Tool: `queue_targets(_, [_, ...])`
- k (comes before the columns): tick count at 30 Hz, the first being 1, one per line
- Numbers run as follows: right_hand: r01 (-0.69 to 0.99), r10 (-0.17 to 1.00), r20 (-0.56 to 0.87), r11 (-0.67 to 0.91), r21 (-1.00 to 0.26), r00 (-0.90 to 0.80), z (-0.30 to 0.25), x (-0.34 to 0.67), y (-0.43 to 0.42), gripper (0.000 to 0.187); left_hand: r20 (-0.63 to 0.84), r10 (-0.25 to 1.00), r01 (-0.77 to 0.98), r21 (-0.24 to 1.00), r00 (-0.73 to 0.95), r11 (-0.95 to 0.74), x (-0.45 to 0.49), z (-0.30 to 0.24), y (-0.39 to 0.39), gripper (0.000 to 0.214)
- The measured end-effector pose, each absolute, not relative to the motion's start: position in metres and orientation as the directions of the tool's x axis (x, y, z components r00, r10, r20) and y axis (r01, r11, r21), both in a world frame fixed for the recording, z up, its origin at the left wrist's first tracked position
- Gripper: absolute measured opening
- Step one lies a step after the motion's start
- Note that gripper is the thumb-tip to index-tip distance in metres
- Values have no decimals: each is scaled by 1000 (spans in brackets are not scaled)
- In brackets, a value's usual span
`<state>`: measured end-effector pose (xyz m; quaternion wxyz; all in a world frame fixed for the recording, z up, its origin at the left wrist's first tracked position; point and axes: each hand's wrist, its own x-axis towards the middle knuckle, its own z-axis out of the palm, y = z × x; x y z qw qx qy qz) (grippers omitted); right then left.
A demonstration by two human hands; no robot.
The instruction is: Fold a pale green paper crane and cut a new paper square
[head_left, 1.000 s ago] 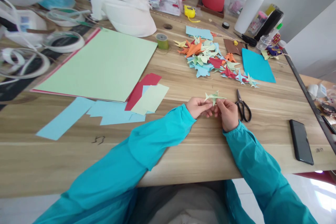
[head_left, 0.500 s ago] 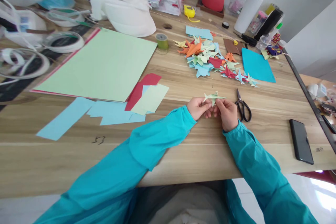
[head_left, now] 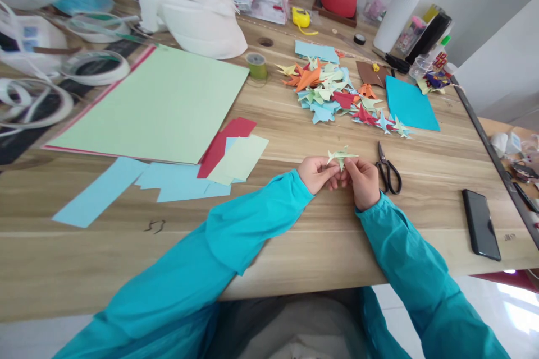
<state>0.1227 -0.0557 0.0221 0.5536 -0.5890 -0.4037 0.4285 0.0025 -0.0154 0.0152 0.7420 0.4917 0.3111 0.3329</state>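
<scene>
A pale green folded paper figure (head_left: 342, 155), with thin points like a paper crane, is held above the table between both hands. My left hand (head_left: 318, 174) is closed, pinching its left side between thumb and fingers. From the right, my right hand (head_left: 362, 180) pinches the other side, also closed. The fingertips partly hide the figure's lower part. Black-handled scissors (head_left: 388, 171) lie just right of my right hand, blades pointing away. Beyond the hands is a pile of folded paper figures (head_left: 330, 92) in orange, red, blue and green.
Large green sheets (head_left: 155, 106) lie to the left, with blue paper strips (head_left: 101, 190) and a red strip (head_left: 223, 146) near them. A thread spool (head_left: 256, 66) stands behind. A phone (head_left: 481, 224) lies at right, and a turquoise sheet (head_left: 411, 104) beyond it.
The view has shifted slightly, so the table's things sit a little further left. Both hands keep their pinch on the paper figure, with barely any movement.
</scene>
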Motion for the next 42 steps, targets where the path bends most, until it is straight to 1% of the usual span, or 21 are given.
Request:
queue_targets(4, [20, 951, -64, -74, -997, 302, 23, 123, -56, 34, -171, 796, -173, 929, 581, 326, 1, 17, -15, 22])
queue_targets(10, [-89, 962, -142, -125, -988, 233, 22, 126, -54, 33, -221, 773, -220, 880, 595, 421, 0, 15, -11, 21])
queue_targets(15, [-101, 963, -138, -117, -988, 233, 22, 126, -54, 32, -232, 759, -232, 863, 608, 449, 0, 14, -10, 21])
queue_targets(21, [-64, 957, -128, -115, -991, 262, 22, 125, -54, 33, -243, 751, -220, 861, 614, 459, 0, 14, -10, 24])
queue_targets(30, [-3, 966, -98, -100, -995, 239, 24, 124, -56, 35, -260, 730, -214, 846, 632, 488, -2, 15, -8, 23])
queue_targets(35, [-2, 973, -79, -80, -997, 215, 23, 124, -56, 34, -263, 744, -220, 848, 614, 482, -2, 18, -9, 24])
queue_targets(42, [9, 975, -72, -76, -997, 208, 22, 125, -56, 35, -268, 723, -198, 850, 637, 489, -2, 17, -9, 26])
